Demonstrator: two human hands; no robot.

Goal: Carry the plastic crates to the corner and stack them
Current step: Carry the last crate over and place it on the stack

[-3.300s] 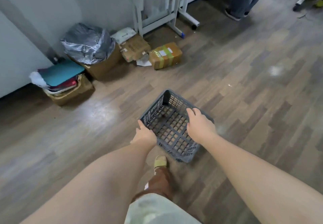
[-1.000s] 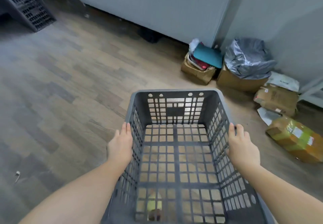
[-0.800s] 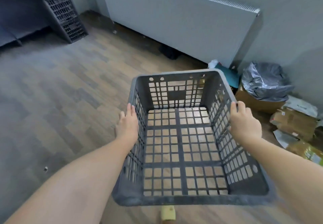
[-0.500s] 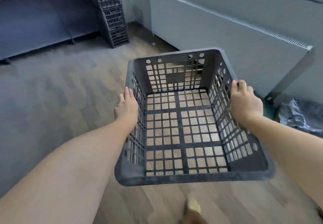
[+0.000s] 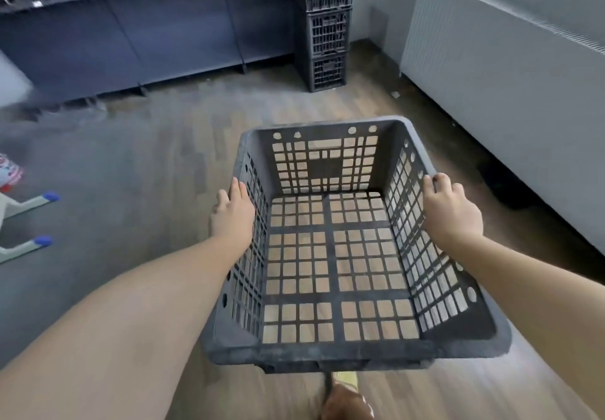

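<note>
Head view. Crate (image 5: pixel 340 255) held off the floor in front of the body, open side up, nothing in it, floor visible through the lattice base. Left hand (image 5: pixel 233 215) on the left wall, fingers lying along the rim, thumb hidden, so whether it wraps under I cannot tell. Right hand (image 5: pixel 451 210) on the right wall, fingers curled over the top edge, clamped on it. Stack (image 5: pixel 322 23) of like crates stands in the far corner, against the shelving (image 5: pixel 131 36), well apart from the carried one. Radiator (image 5: pixel 507 69) along the right wall.

Handling, as judged: moulded plastic, stiff, light for its bulk. Open grid gives fingers purchase; the rim looks the firmest hold, one hand per side, mid-length for balance. Little slip risk; not fragile.

Writing: pale tags on the shelf edges, too small to read. No brand seen on the crate.
</note>
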